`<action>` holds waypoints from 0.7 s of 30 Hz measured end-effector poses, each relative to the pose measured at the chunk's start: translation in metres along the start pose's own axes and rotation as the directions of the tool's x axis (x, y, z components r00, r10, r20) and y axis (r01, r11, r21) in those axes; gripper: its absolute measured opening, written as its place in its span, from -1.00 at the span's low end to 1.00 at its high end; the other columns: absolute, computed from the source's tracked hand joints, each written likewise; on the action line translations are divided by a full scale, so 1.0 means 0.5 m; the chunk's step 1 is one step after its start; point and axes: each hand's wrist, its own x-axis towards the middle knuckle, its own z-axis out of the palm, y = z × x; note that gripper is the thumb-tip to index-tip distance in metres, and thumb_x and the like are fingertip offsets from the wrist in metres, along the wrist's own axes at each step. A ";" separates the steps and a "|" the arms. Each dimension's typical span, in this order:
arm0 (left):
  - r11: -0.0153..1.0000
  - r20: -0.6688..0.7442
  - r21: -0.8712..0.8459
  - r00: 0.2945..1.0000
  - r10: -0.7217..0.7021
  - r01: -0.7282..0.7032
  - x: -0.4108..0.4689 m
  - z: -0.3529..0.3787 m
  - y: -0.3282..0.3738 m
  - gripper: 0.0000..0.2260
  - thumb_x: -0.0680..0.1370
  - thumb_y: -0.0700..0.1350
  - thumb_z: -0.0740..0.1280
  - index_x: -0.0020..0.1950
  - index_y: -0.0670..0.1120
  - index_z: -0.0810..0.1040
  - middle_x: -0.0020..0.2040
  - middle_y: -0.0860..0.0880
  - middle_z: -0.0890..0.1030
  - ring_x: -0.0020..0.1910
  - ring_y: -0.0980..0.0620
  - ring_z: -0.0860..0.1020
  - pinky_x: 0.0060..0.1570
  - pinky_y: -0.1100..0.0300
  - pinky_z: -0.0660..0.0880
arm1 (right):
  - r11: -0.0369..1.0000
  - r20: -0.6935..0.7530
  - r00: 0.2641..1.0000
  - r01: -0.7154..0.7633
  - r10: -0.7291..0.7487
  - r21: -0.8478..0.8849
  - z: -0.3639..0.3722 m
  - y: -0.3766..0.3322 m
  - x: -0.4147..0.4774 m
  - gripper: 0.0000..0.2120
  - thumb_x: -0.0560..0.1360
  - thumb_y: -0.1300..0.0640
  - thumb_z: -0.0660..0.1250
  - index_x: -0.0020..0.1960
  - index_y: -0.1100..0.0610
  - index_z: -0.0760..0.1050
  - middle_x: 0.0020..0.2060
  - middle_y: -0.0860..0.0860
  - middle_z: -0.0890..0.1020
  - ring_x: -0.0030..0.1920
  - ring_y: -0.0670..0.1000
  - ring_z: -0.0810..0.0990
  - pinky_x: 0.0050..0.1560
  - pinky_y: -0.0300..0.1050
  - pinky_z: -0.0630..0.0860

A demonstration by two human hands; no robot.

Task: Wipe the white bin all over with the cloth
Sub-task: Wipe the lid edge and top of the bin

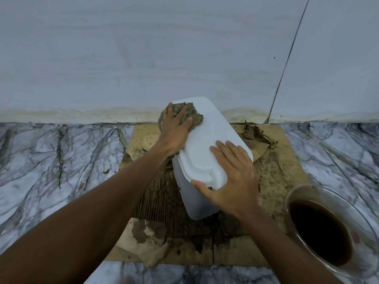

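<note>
The white bin [207, 138] stands bottom-up and tilted on a piece of wet cardboard [283, 181], its flat base facing me. A dirty grey-brown cloth [194, 113] lies on the far left corner of that base. My left hand [174, 128] presses flat on the cloth, fingers spread. My right hand [233, 177] rests on the near end of the bin, thumb hooked over the stepped edge, holding it steady.
A clear glass bowl [303, 195] of dark brown water sits at the right, close to my right forearm. The marble floor [51, 152] runs left and right of the cardboard. A pale wall [143, 58] rises just behind the bin. Torn cardboard scraps [256, 134] lie at the far right.
</note>
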 end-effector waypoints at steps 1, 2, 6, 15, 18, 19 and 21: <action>1.000 0.019 0.005 0.999 0.025 -0.026 -0.001 0.002 0.003 -0.53 0.72 0.06 0.13 0.63 0.08 0.18 0.67 0.01 -0.18 0.63 -0.02 -0.24 0.57 -0.12 -0.20 | 0.999 -0.016 1.000 -0.019 0.019 -0.034 0.000 -0.015 -0.010 -0.26 0.42 -0.35 0.38 0.35 0.20 0.56 0.39 0.10 0.53 0.44 0.12 0.46 0.45 0.20 0.36; 0.998 0.038 0.013 0.998 0.056 -0.056 -0.003 0.006 0.009 -0.53 0.72 0.06 0.13 0.63 0.08 0.19 0.67 0.00 -0.17 0.63 -0.01 -0.24 0.58 -0.14 -0.20 | 0.997 -0.033 0.999 -0.041 0.039 -0.066 0.000 -0.027 -0.018 -0.27 0.43 -0.35 0.37 0.35 0.20 0.56 0.38 0.11 0.54 0.44 0.13 0.46 0.45 0.21 0.35; 0.991 0.095 0.073 0.990 0.101 -0.108 -0.005 0.020 0.015 -0.54 0.71 0.08 0.13 0.63 0.10 0.21 0.68 -0.02 -0.11 0.64 -0.02 -0.22 0.58 -0.16 -0.21 | 0.993 -0.013 0.995 -0.098 0.097 -0.073 0.009 -0.036 -0.006 -0.25 0.42 -0.36 0.36 0.36 0.19 0.55 0.39 0.12 0.53 0.45 0.14 0.45 0.48 0.21 0.31; 0.995 0.111 -0.063 0.990 0.085 -0.079 -0.017 0.001 -0.038 -0.52 0.66 0.18 0.16 0.59 0.17 0.29 0.67 0.12 -0.08 0.64 0.03 -0.07 0.58 -0.20 0.01 | 0.964 0.504 0.837 0.099 -0.214 0.246 -0.064 0.076 0.075 -0.04 0.30 -0.43 0.46 0.57 -0.07 0.25 0.59 -0.17 0.18 0.60 -0.18 0.00 0.61 -0.10 -0.11; 0.995 0.068 -0.081 0.995 0.071 -0.065 -0.023 0.001 -0.027 -0.58 0.69 0.11 0.17 0.57 0.16 0.33 0.67 0.09 -0.04 0.64 0.02 -0.05 0.59 -0.18 0.00 | 0.963 0.450 0.866 0.115 -0.218 0.245 -0.034 0.072 0.081 -0.06 0.32 -0.42 0.45 0.56 -0.01 0.29 0.57 -0.12 0.25 0.60 -0.10 0.08 0.60 -0.04 -0.07; 0.993 0.061 -0.102 0.996 0.065 -0.059 -0.023 -0.005 -0.024 -0.59 0.70 0.08 0.17 0.56 0.14 0.34 0.67 0.08 -0.01 0.64 0.04 -0.03 0.59 -0.16 0.01 | 0.964 0.445 0.869 0.119 -0.216 0.236 -0.023 0.066 0.087 -0.06 0.33 -0.42 0.44 0.55 0.01 0.30 0.57 -0.10 0.26 0.60 -0.07 0.10 0.60 -0.06 -0.08; 0.984 0.044 -0.169 0.997 0.065 -0.057 -0.023 -0.023 -0.018 -0.61 0.70 0.03 0.18 0.54 0.10 0.39 0.66 0.08 0.07 0.63 0.08 0.02 0.60 -0.10 0.03 | 0.974 0.435 0.882 0.097 -0.180 0.206 -0.007 0.055 0.117 -0.06 0.33 -0.42 0.44 0.54 0.06 0.30 0.55 -0.05 0.31 0.57 -0.04 0.18 0.56 -0.16 -0.09</action>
